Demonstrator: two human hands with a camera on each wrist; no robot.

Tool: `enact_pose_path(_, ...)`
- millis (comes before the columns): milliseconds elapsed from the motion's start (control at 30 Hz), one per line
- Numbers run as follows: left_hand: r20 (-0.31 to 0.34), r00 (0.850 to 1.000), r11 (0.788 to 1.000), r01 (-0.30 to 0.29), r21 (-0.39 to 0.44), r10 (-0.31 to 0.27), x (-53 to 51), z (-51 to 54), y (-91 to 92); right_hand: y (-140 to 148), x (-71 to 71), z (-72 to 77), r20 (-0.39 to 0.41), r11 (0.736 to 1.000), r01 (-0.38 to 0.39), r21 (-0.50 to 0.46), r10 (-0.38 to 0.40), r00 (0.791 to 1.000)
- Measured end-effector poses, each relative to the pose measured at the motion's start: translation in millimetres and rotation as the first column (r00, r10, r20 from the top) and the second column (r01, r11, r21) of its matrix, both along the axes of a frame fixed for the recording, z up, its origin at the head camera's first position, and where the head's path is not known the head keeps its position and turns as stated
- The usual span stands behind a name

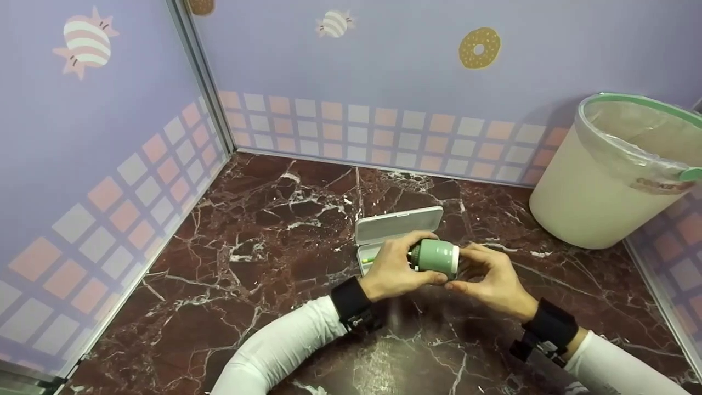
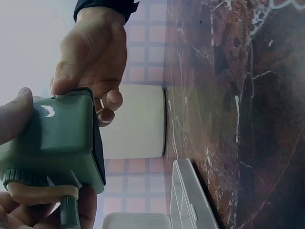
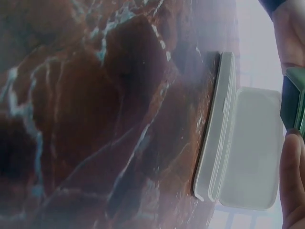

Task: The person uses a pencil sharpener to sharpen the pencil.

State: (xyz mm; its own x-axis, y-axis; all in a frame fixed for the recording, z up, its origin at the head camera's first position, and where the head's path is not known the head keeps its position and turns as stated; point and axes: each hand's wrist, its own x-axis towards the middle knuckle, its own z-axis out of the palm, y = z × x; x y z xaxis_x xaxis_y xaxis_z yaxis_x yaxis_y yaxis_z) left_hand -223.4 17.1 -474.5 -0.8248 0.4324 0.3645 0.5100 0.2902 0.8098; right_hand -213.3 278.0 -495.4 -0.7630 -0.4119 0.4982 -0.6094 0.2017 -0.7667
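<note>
My left hand (image 1: 392, 269) grips a green crank pencil sharpener (image 1: 436, 257), fingers and thumb around its body. A beige crank arm (image 2: 43, 193) with a green knob (image 2: 70, 212) sticks out at one end in the left wrist view. My right hand (image 1: 493, 280) is at the sharpener's other end, with thumb and fingertips pinching its edge. Just behind the left hand, an open white pencil case (image 1: 399, 226) lies on the table with its lid raised. A yellow-green pencil (image 1: 368, 260) shows inside it; the left hand hides the rest.
A cream waste bin (image 1: 581, 186) with a plastic liner and green rim stands at the right rear. Patterned lilac panels (image 1: 384, 66) border the dark red marble-look tabletop (image 1: 263, 236) at the back and sides. Small white specks lie behind the case.
</note>
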Motion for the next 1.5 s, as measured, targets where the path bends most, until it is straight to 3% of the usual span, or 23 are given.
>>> enact_pose_path(233, 0.004, 1.000, 0.999, -0.029, -0.015, 0.029, 0.8, 1.8, 2.5, -5.0, -1.7, -2.3, 0.005, 0.999, -0.015, -0.042, 0.016, 1.000)
enact_pose_path(467, -0.036, 0.998, 0.997, -0.054, -0.055, 0.052, -0.3, 3.2, 5.8, -5.6, -2.7, -2.5, 0.020, 0.999, 0.002, -0.036, -0.001, 1.000)
enact_pose_path(800, -0.011, 1.000, 0.991, -0.021, -0.129, 0.020, -5.5, 8.8, 21.8, 7.2, -0.3, 3.8, 0.059, 0.986, 0.133, 0.102, -0.140, 0.988)
enact_pose_path(1167, -0.003, 0.999, 0.978, 0.040, -0.204, -0.041, -15.6, 14.1, 36.4, 22.9, -4.5, 10.4, 0.090, 0.958, 0.195, 0.208, -0.218, 0.972)
enact_pose_path(1333, 0.002, 1.000, 0.976, 0.029, -0.216, -0.029, -22.7, 13.2, 50.5, 31.4, -7.4, 10.7, 0.097, 0.942, 0.236, 0.237, -0.265, 0.959)
enact_pose_path(1500, -0.039, 0.999, 0.964, 0.001, -0.265, -0.012, -29.8, 10.4, 71.7, 42.5, -7.0, 8.0, 0.095, 0.918, 0.295, 0.265, -0.329, 0.940)
